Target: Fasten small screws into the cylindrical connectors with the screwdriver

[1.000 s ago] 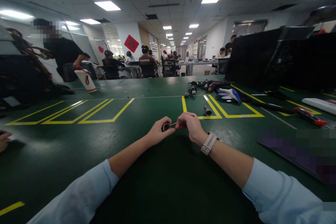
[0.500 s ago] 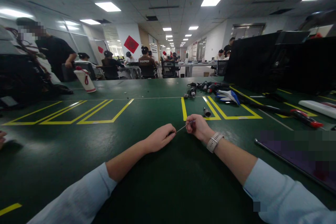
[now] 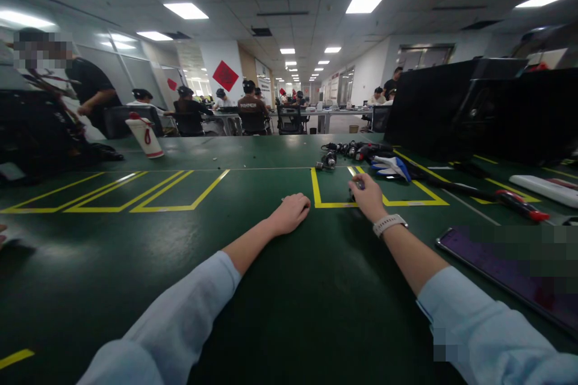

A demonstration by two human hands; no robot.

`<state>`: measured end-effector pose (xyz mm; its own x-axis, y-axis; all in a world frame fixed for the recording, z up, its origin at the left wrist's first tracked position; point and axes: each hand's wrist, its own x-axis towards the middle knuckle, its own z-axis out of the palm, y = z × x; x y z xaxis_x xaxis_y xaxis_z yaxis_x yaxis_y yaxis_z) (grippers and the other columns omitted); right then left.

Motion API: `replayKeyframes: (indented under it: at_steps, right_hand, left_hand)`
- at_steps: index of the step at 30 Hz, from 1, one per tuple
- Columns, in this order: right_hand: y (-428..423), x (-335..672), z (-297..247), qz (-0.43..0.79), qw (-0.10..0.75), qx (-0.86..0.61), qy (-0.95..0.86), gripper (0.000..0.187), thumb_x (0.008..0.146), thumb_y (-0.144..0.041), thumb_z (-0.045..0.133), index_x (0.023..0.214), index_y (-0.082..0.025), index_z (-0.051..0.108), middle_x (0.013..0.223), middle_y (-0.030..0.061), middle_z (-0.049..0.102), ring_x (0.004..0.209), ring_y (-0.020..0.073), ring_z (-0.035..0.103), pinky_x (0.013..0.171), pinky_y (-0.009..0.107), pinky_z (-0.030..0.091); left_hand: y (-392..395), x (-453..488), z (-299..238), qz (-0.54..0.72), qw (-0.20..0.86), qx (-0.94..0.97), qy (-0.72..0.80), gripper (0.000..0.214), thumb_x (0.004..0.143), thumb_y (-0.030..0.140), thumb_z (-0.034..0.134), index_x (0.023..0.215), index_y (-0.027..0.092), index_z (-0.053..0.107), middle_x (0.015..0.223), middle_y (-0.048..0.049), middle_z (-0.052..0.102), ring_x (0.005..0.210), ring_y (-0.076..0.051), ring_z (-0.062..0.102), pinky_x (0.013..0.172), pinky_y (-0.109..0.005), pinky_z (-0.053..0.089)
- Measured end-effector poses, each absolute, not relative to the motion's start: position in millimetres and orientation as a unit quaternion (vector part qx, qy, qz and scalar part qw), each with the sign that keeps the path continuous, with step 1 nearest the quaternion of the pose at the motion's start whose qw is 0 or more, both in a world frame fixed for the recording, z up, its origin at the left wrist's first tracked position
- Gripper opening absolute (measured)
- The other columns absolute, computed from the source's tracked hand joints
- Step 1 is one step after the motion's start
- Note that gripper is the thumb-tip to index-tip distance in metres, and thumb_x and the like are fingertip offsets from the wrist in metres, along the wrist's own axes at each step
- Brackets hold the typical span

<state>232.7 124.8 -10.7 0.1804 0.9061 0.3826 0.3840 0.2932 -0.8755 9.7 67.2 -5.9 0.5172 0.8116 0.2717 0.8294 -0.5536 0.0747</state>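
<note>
My left hand (image 3: 291, 213) rests on the green table with its fingers curled. A tiny pale tip shows at its far edge, but what it holds is hidden. My right hand (image 3: 369, 197), with a light watch strap at the wrist, is closed near the yellow-taped box. In its fingers is a small screwdriver (image 3: 360, 183), of which only the dark purplish handle shows. Right under these fingertips sits a dark metal connector shell (image 3: 351, 195), mostly covered by the hand; whether the fingers grip it I cannot tell.
Farther back lie several metal connectors with cables (image 3: 329, 160) and a blue-white glove (image 3: 391, 168). On the right are a red-black handled tool (image 3: 519, 203), a tablet-like device (image 3: 501, 277) and a white strip (image 3: 544, 189). A white cup (image 3: 145, 135) stands back left. Other people work beyond.
My right hand has moved forward and right to the connector shell, taking the screwdriver away from my left hand. My left hand has shifted slightly right and forward.
</note>
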Motion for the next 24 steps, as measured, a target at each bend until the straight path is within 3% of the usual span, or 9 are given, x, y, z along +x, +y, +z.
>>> replayKeyframes:
  at_steps: [4,10,15,21,24]
  right_hand:
    - [130,237,-24,0.193,0.441,-0.581,-0.656,0.025,0.061,-0.022,0.066,0.084,-0.021,0.057,0.077,0.0034,0.059,0.074,0.0222,0.054,0.066,0.033,0.037]
    - [129,237,-24,0.144,0.359,-0.591,-0.707,0.021,0.066,-0.012,0.06,0.085,-0.021,0.056,0.084,0.0062,0.061,0.079,0.024,0.056,0.064,0.032,0.039]
    - [114,231,-20,0.133,0.347,-0.584,-0.722,0.022,0.067,-0.018,0.062,0.088,-0.021,0.053,0.089,0.0063,0.061,0.083,0.024,0.057,0.066,0.032,0.041]
    - [71,210,-22,0.163,0.357,-0.548,-0.739,0.024,0.068,-0.019,0.061,0.089,-0.022,0.05,0.088,0.0015,0.06,0.081,0.0193,0.057,0.068,0.03,0.042]
    - [36,202,-19,0.258,0.401,-0.492,-0.728,0.021,0.068,-0.018,0.06,0.086,-0.021,0.05,0.085,0.0007,0.058,0.078,0.0182,0.055,0.069,0.031,0.042]
  left_hand:
    - [98,17,-8,-0.144,0.05,-0.864,-0.48,0.02,0.086,0.022,0.037,0.092,0.013,0.053,0.091,-0.0086,0.056,0.085,-0.02,0.052,0.079,-0.035,0.041]
    - [104,19,-8,-0.152,0.059,-0.865,-0.475,0.025,0.087,0.03,0.038,0.099,0.015,0.054,0.097,-0.0085,0.058,0.091,-0.021,0.054,0.082,-0.035,0.042]
    - [90,20,-9,-0.209,0.088,-0.848,-0.479,0.035,0.088,0.031,0.038,0.117,0.013,0.044,0.122,-0.012,0.047,0.117,-0.023,0.041,0.099,-0.039,0.032]
    - [52,21,-10,-0.259,0.067,-0.847,-0.459,0.04,0.085,0.036,0.044,0.12,0.016,0.042,0.129,-0.0118,0.042,0.123,-0.025,0.035,0.103,-0.043,0.03]
    - [20,23,-6,-0.242,0.017,-0.879,-0.41,0.047,0.08,0.043,0.052,0.119,0.018,0.042,0.128,-0.011,0.044,0.121,-0.025,0.038,0.102,-0.045,0.031]
